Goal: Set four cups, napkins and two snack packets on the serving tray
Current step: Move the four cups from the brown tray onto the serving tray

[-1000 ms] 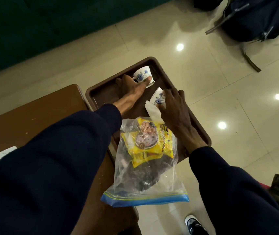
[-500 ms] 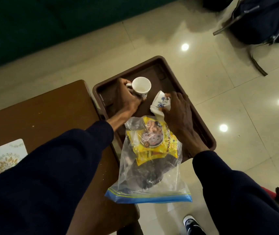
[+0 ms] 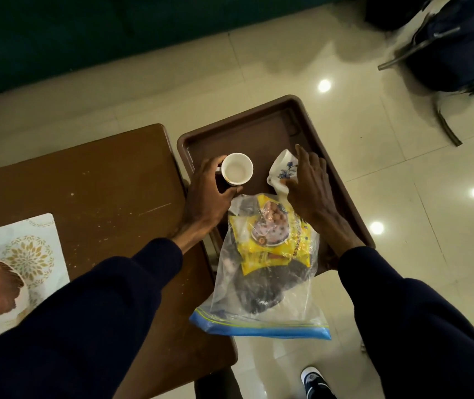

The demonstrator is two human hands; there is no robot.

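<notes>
A brown serving tray [image 3: 261, 116] juts out past the right end of a brown table [image 3: 100, 180]. My left hand [image 3: 207, 194] grips a white cup [image 3: 236, 168], upright with its mouth up, over the tray's left side. My right hand [image 3: 309, 182] holds a second white cup with a blue flower [image 3: 283, 167], tipped on its side, together with the neck of a clear zip bag [image 3: 267, 269]. The bag hangs over the tray's near edge and holds a yellow snack packet [image 3: 273, 234] and a dark packet [image 3: 264, 286]. A strip of white napkin [image 3: 281, 194] shows under my right fingers.
A patterned white placemat [image 3: 25, 254] lies on the table's near left. A dark backpack [image 3: 460, 44] lies on the tiled floor at the far right. A dark green sofa [image 3: 115, 30] runs along the top. My shoe [image 3: 315, 381] is on the floor below the bag.
My left hand has taken the far cup, turned it upright and brought it towards the tray's near left. My right hand has stayed on the tipped cup and the bag.
</notes>
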